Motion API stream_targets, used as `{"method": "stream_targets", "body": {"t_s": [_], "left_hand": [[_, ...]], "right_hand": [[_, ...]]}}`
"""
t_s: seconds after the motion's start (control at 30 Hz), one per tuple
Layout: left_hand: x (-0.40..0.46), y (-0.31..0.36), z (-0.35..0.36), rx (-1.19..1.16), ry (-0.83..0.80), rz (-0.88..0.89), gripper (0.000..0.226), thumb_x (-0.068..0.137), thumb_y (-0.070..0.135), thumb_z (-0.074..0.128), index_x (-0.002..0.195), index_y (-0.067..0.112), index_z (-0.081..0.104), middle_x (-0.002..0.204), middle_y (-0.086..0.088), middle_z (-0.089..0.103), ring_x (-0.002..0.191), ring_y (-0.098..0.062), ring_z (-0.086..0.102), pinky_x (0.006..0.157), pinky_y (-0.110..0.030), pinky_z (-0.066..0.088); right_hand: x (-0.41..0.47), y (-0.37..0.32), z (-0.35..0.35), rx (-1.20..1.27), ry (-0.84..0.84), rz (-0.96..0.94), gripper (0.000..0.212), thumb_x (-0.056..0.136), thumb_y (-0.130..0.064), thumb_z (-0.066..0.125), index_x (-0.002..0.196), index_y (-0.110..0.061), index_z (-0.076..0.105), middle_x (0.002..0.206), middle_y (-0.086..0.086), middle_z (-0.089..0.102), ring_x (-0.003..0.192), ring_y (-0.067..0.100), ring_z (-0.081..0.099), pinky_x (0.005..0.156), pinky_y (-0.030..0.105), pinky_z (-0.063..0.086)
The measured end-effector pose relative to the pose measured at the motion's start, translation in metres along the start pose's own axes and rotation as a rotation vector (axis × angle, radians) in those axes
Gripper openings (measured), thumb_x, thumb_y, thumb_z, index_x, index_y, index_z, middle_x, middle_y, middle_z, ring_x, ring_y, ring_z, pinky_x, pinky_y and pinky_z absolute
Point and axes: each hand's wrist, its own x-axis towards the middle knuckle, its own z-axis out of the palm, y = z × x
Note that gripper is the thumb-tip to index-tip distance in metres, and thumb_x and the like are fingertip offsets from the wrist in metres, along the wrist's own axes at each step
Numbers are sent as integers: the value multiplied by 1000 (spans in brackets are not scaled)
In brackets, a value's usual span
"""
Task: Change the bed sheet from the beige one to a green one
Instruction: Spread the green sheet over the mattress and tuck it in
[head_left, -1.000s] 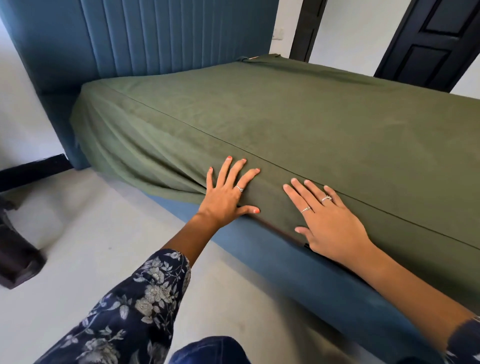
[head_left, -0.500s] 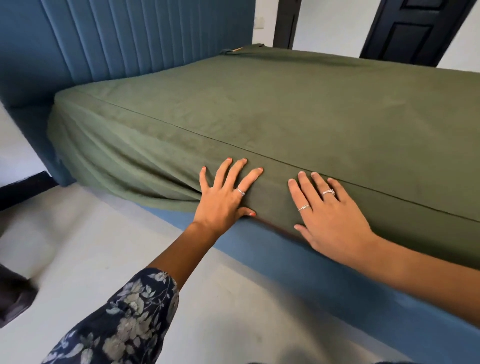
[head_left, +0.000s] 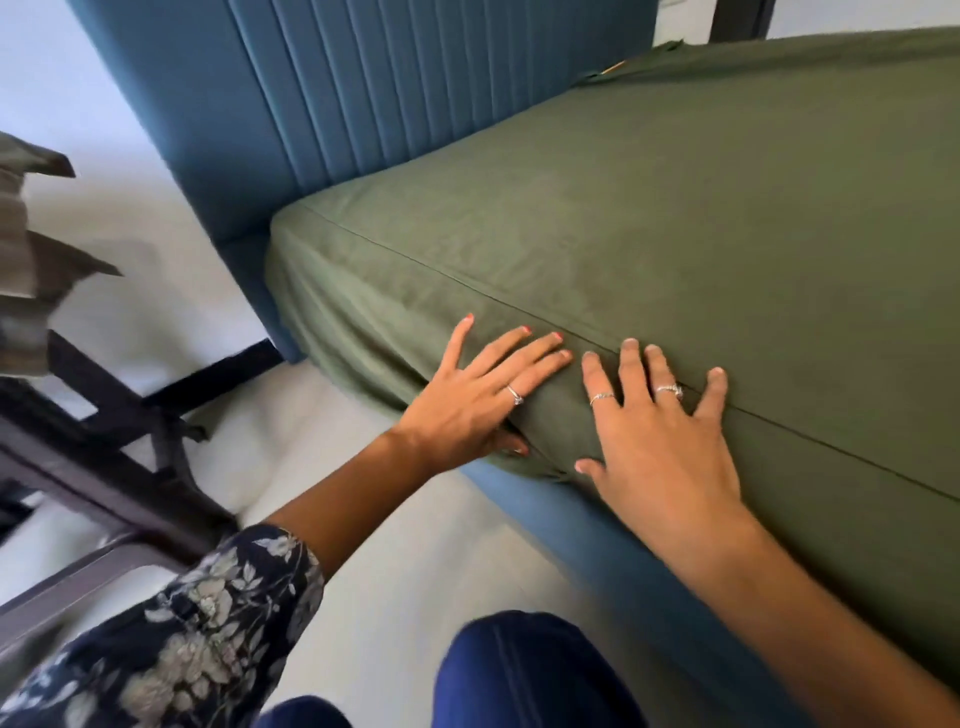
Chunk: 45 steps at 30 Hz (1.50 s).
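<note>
- Two hands lie flat on the green sheet (head_left: 649, 218) at the middle of the frame, fingers straight and spread, holding nothing.
- One left hand (head_left: 480, 397) presses the side drop of the sheet at the near edge of the mattress, with its thumb tucked at the lower hem; one ring shows on it.
- One right hand (head_left: 657, 434) lies just beside it, apart from it, fingers reaching over the seam line onto the top; two rings show on it.
- One green sheet covers the whole mattress from centre to right edge, smooth on top and creased at the corner near the headboard (head_left: 363, 98).
- One blue ribbed headboard fills the upper middle, and one blue bed base (head_left: 618, 561) runs below the sheet's hem toward the lower right.
- One dark wooden piece of furniture (head_left: 93, 452) stands at the left edge, blurred, with brownish cloth (head_left: 21, 234) on it; what it is cannot be told.
- One floral sleeve (head_left: 182, 639) sits at the lower left and one blue trouser knee (head_left: 530, 670) at the bottom centre.
- No writing or label can be read anywhere.
- Compared with half a second ago, the view has swung: the headboard corner now sits at centre, the dark door has left the frame, and the right hand's fingers have moved up across the seam.
</note>
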Motion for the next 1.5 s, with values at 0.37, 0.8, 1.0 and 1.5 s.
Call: {"method": "stream_targets", "body": {"t_s": [0.37,0.8,1.0,1.5], "left_hand": [[7,-29,27,-198,-64,51,84,80,63,54,144,16,26,152,-9,33,139,-26,33,113,-50,23],[-5,-51,51,-109,173,253,129,50,48,86,148,15,9,152,-10,21,137,-30,27,110,-47,22],[-8,-59,66,-169,301,378,108,65,42,75,149,30,8,153,-10,18,138,-34,25,109,-51,22],[-35,-26,62,-1607,-174,-967,53,91,49,54,68,2,63,57,-4,67,52,-13,66,56,-29,54]], "right_hand": [[4,-2,18,-13,70,46,101,59,-38,87,144,-12,39,145,26,38,134,39,39,99,73,23],[-6,-9,12,149,369,84,50,92,-42,51,130,-10,56,133,15,55,121,32,53,103,49,39],[-38,-108,16,958,598,410,11,91,-9,57,95,-12,68,96,-4,64,93,12,62,84,20,46],[55,-158,58,2081,119,1291,41,96,-42,50,101,-2,55,86,14,65,72,22,67,58,32,57]]}}
